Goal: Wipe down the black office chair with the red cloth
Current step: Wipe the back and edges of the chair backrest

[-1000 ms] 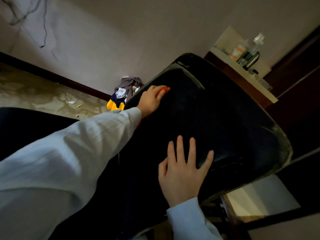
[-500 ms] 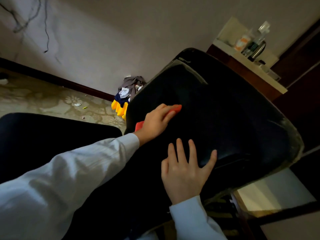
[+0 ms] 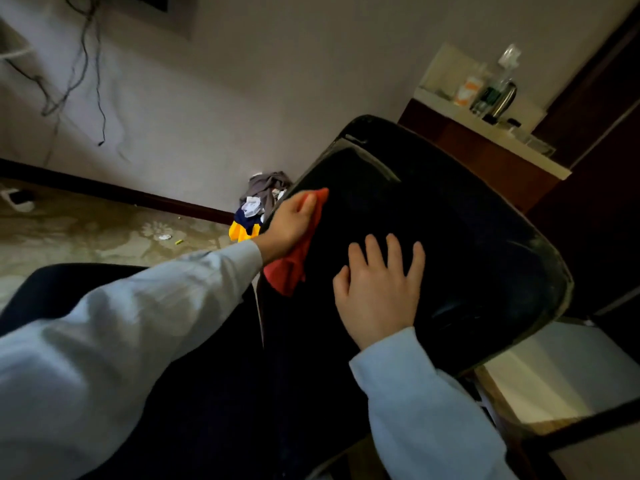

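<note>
Fingers (image 3: pixel 308 202) of left hand (image 3: pixel 289 225) hold red cloth (image 3: pixel 291 268) against black office chair (image 3: pixel 450 237) | right hand (image 3: pixel 377 292) spread flat on it

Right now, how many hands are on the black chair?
2. The left hand holds the red cloth at the edge of the chair; the right hand lies flat near its middle.

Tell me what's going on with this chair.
A person is wiping the black office chair. The left hand holds the red cloth against the chair's dark surface near its left edge, with part of the cloth hanging below the wrist. The right hand lies flat on the chair, fingers spread, apparently steadying it.
</note>
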A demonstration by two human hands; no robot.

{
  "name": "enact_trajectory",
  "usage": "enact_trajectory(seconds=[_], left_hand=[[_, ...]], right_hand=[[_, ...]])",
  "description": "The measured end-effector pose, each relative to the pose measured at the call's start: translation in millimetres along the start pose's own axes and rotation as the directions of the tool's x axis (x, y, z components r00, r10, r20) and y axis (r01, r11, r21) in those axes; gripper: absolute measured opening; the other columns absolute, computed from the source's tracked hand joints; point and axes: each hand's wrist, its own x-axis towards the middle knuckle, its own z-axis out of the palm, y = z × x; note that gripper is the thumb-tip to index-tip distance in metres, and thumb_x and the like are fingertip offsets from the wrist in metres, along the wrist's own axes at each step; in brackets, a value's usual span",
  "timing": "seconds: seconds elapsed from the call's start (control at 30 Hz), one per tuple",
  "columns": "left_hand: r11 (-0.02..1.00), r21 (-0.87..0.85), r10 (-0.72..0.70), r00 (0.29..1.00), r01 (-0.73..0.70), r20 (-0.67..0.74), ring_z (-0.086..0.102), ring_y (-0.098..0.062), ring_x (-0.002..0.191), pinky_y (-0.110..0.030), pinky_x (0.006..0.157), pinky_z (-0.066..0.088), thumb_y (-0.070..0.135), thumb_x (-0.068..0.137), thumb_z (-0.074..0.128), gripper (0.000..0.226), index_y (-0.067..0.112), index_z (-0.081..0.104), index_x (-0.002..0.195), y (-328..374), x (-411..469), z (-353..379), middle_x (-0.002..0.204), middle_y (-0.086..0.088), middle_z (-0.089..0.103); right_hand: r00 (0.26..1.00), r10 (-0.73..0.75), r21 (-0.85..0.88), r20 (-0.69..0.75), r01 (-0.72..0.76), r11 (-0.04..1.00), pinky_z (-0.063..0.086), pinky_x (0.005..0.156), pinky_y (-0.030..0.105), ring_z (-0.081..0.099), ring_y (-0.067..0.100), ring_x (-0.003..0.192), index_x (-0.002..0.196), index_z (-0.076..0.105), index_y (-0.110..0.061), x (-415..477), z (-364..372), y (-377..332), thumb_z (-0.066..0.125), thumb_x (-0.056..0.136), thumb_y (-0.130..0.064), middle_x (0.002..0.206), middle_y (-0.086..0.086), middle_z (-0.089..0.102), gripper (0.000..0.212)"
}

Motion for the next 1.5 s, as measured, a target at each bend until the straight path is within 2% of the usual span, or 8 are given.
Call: enact_trajectory(seconds=[0.2, 0.37, 0.5, 0.67, 0.77, 1.03, 1.23, 1.5], left_hand=[[0.992, 0.126, 0.033, 0.986, -0.013, -0.161, 0.048, -0.025, 0.122, -0.033, 0.107, 0.034, 0.039, 0.093, 0.042, 0.051, 0.009, 0.049, 0.133, -8.1, 90.5, 17.3, 0.13, -0.018, 0.053], [0.966, 0.21, 0.176, 0.979, -0.151, -0.105, 0.042, -0.025, 0.129, -0.025, 0.108, 0.024, 0.033, 0.099, 0.039, 0.046, 0.008, 0.044, 0.138, -16.2, 118.8, 44.1, 0.137, -0.016, 0.047], [0.845, 0.493, 0.241, 0.971, -0.208, -0.003, 0.023, -0.018, 0.142, -0.048, 0.116, 0.015, 0.054, 0.093, 0.021, 0.057, 0.032, 0.031, 0.145, -41.0, 128.9, 55.5, 0.152, 0.008, 0.03], [0.918, 0.35, 0.219, 0.974, -0.185, -0.059, 0.029, -0.016, 0.14, -0.041, 0.115, 0.024, 0.053, 0.09, 0.022, 0.058, 0.033, 0.039, 0.141, -44.6, 124.2, 59.7, 0.149, 0.006, 0.037], [0.913, 0.331, 0.268, 0.962, -0.236, -0.052, 0.037, -0.019, 0.136, -0.036, 0.113, 0.027, 0.046, 0.094, 0.025, 0.053, 0.027, 0.042, 0.141, -38.5, 101.4, 65.7, 0.147, 0.002, 0.041], [0.833, 0.293, 0.442, 0.883, -0.469, 0.156, 0.038, -0.02, 0.133, -0.021, 0.11, 0.023, 0.037, 0.096, 0.029, 0.053, 0.013, 0.038, 0.141, -21.9, 13.6, 65.7, 0.146, -0.006, 0.041], [0.817, 0.132, 0.503, 0.805, -0.562, 0.315, 0.037, -0.011, 0.133, -0.027, 0.112, 0.027, 0.036, 0.1, 0.03, 0.045, 0.018, 0.036, 0.141, -20.7, -33.6, 48.5, 0.144, 0.003, 0.042], [0.978, -0.007, 0.209, 0.977, -0.209, -0.05, 0.048, -0.007, 0.122, -0.018, 0.107, 0.032, 0.021, 0.101, 0.033, 0.037, 0.01, 0.054, 0.129, 3.1, 55.3, 36.3, 0.129, 0.003, 0.055]], right_hand=[[0.964, -0.019, -0.192, 0.265, 0.072, 0.979, -0.011, 0.11, 0.054, 0.005, 0.032, 0.144, 0.147, 0.026, -0.019, 44.8, -9.8, 32.9, 0.029, 0.098, -0.036, 0.156, 0.009, 0.018, 0.052], [0.982, -0.023, -0.068, 0.189, 0.037, 0.997, 0.023, 0.099, 0.054, 0.053, 0.042, 0.116, 0.101, 0.073, -0.013, 44.2, 6.0, 33.7, 0.043, 0.076, -0.035, 0.115, 0.016, 0.066, 0.045], [0.984, -0.033, -0.071, 0.178, 0.047, 0.996, 0.026, 0.098, 0.055, 0.054, 0.042, 0.115, 0.097, 0.075, -0.013, 47.0, 5.9, 34.4, 0.041, 0.074, -0.037, 0.114, 0.017, 0.066, 0.048], [0.926, -0.075, -0.147, 0.369, 0.138, 0.979, -0.007, 0.113, 0.053, -0.009, 0.035, 0.143, 0.149, 0.018, -0.026, 48.0, -2.9, 37.5, 0.023, 0.098, -0.045, 0.158, 0.008, 0.002, 0.054], [0.923, -0.065, -0.169, 0.379, 0.138, 0.976, -0.009, 0.113, 0.053, -0.014, 0.034, 0.143, 0.149, 0.013, -0.026, 46.2, -3.8, 36.4, 0.02, 0.098, -0.046, 0.158, 0.007, -0.004, 0.055], [0.945, -0.049, -0.124, 0.324, 0.094, 0.988, -0.007, 0.113, 0.051, -0.01, 0.032, 0.144, 0.148, 0.02, -0.025, 43.4, -5.2, 34.8, 0.021, 0.099, -0.043, 0.159, 0.005, 0.003, 0.052], [0.983, -0.029, 0.041, 0.182, 0.022, 0.999, 0.002, 0.113, 0.043, 0.015, 0.029, 0.143, 0.127, 0.057, -0.015, 41.6, -10.8, 32.0, 0.015, 0.088, -0.034, 0.15, 0.007, 0.035, 0.06], [0.995, -0.025, -0.172, 0.093, 0.041, 0.984, 0.01, 0.105, 0.048, 0.044, 0.038, 0.128, 0.123, 0.062, -0.013, 44.9, -14.7, 58.0, 0.042, 0.084, -0.034, 0.133, 0.018, 0.054, 0.048]])
